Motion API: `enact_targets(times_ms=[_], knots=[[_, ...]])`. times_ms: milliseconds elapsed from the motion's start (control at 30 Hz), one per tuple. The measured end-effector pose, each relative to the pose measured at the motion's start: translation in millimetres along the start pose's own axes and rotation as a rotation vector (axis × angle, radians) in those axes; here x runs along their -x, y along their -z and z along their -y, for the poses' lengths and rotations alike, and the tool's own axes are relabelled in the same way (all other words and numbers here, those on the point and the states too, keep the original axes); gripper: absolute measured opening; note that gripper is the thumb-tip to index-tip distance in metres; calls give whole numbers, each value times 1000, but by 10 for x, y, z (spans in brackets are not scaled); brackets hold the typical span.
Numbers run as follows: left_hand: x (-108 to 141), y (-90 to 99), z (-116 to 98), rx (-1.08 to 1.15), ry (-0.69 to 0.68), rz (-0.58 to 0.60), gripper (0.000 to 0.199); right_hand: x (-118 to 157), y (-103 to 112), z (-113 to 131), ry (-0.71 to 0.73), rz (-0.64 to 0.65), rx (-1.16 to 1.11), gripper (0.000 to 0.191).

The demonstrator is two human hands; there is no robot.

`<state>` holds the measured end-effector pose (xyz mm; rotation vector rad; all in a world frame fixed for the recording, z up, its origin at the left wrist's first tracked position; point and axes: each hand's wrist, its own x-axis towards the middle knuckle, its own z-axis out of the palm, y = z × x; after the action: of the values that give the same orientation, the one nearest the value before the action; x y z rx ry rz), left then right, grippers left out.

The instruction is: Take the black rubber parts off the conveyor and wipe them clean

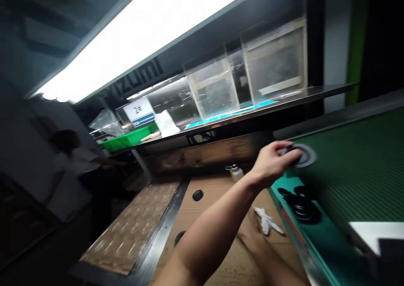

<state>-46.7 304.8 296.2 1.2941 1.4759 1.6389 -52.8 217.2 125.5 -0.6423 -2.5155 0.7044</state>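
Left hand (271, 164), narrowly curled, holding a black ring (288, 150) against a grey disc (305, 156), both sitting at the edge of the green ribbed mat (350, 172). Right hand hiding behind the left forearm (214, 231), its state impossible to tell. Black rubber rings (301, 206) lying piled on a teal strip (280, 189) alongside the mat. Lying on cardboard (217, 202) farther from the mat: small bottle (236, 173), white glove (267, 221), black disc (198, 195). Co-worker (71, 162) standing well away from the mat.
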Motion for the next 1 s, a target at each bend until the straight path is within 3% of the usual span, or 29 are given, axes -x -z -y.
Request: enact_targets(times_ms=[67,133,200,267,367,500,600,700,900,1000], knots=[[667,646,253,244,97,-97,44,4,-115,-48,32,-8,93,29],[1255,1190,569,414,172,-272,33,-9,-231,-110,105,-24,157,29],[1680,1566,892,565,233,-449,27,-37,-347,-184,153,-40,166,32],[1926,1765,1168,675,261,-560,27,-69,-450,-257,175,-75,162,34],[2028,1835,1434,692,257,-631,27,-112,-536,-301,218,-223,101,37],[1945,1793,1552,731,224,-655,20,-100,-499,-131,301,-449,-54,41],[1901,1763,1540,936,181,-498,26,-38,-450,72,382,-364,-57,39],[1888,1767,1516,1057,213,-370,39,15,-439,201,338,-309,15,38],[1873,1818,1504,1104,348,-372,34,97,-415,356,329,-176,66,39],[1867,1834,1503,1081,324,-416,32,63,-405,395,269,-209,84,36]])
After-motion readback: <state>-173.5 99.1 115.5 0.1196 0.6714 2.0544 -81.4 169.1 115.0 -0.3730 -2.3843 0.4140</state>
